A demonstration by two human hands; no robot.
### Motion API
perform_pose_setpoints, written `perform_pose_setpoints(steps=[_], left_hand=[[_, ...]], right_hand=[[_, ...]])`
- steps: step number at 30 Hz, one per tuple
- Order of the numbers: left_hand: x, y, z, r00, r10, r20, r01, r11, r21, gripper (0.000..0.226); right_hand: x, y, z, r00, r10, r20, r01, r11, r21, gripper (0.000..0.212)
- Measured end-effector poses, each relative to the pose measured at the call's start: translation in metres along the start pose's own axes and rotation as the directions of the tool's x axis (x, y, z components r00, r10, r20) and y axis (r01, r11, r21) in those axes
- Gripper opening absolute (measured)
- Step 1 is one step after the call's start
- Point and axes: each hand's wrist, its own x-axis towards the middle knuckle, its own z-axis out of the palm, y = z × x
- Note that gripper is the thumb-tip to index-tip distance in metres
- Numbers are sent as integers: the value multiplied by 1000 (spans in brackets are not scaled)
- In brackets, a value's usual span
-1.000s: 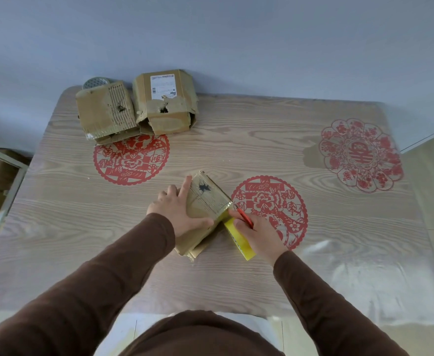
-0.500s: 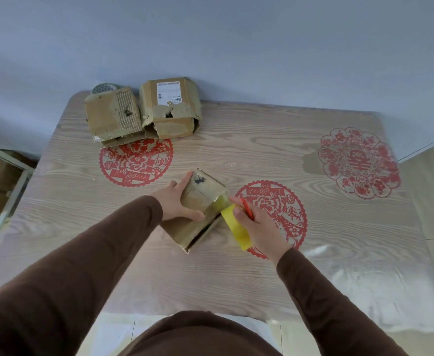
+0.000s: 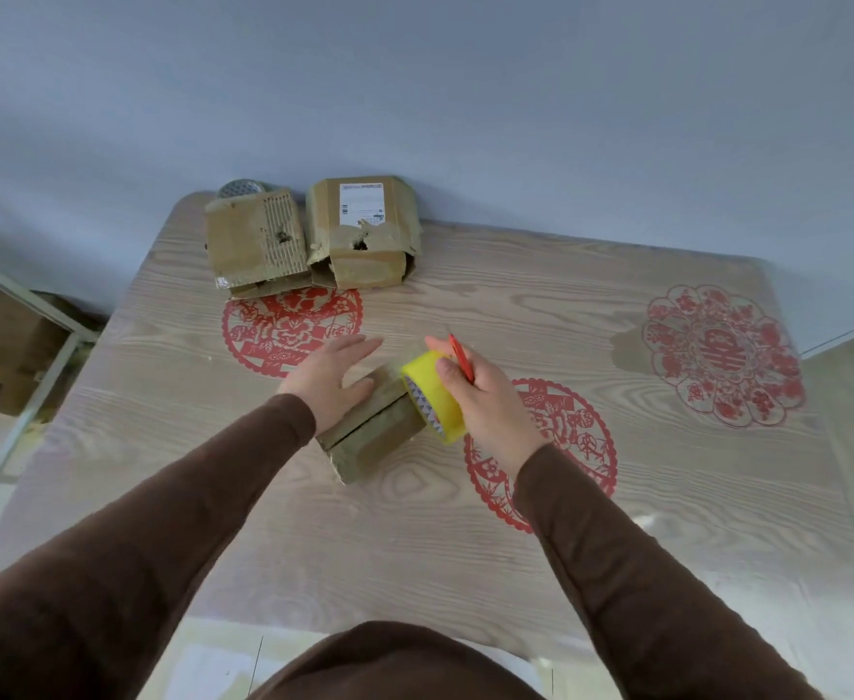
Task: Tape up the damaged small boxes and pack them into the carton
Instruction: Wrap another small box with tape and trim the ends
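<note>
Left hand (image 3: 331, 381) lies flat, fingers straight and together, palm down on the top face of the small box (image 3: 371, 429); it presses, it does not grip. Right hand (image 3: 485, 396) is curled round the yellow tape roll (image 3: 432, 399), with a thin red tool (image 3: 461, 357) pinched between its fingers and sticking up and away from the person. What the tool is cannot be told: pen or cutter.

Key relation: the box sits directly between the two hands. Its long axis runs diagonally, from the near-left corner by the left wrist up toward the tape roll at far-right. The roll touches or nearly touches the box's far-right end; contact is not resolvable because of blur. So the box lies to the left of and just below the right hand, and under the left palm.

Judgement: tape would be drawn from the roll along that diagonal, toward the left hand, so the pressing hand is the anchor and the right hand is the mover. Whether a strip is already stuck to the box cannot be seen.

Two more damaged boxes (image 3: 313, 237) stand side by side, well beyond the left fingertips, at the table's (image 3: 515, 573) far edge. A carton (image 3: 10, 341) shows on the floor far out to the left of the left arm.
</note>
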Motion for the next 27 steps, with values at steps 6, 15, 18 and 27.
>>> perform_pose_setpoints(steps=[6,15,18,27], left_hand=[[-27,10,45,997,68,-25,-51,908,415,120],[-9,-4,27,989,142,-31,-118,910,398,102],[-5,-8,21,989,146,2,-133,898,420,101],[10,-23,19,930,321,181,-362,707,607,86]], right_hand=[[24,-4,13,1000,-17,-23,17,1000,3,45],[-8,9,17,998,70,-5,-69,992,107,27],[-38,18,19,976,205,-69,-196,973,124,27],[-51,66,47,911,413,-7,-413,910,-31,24]])
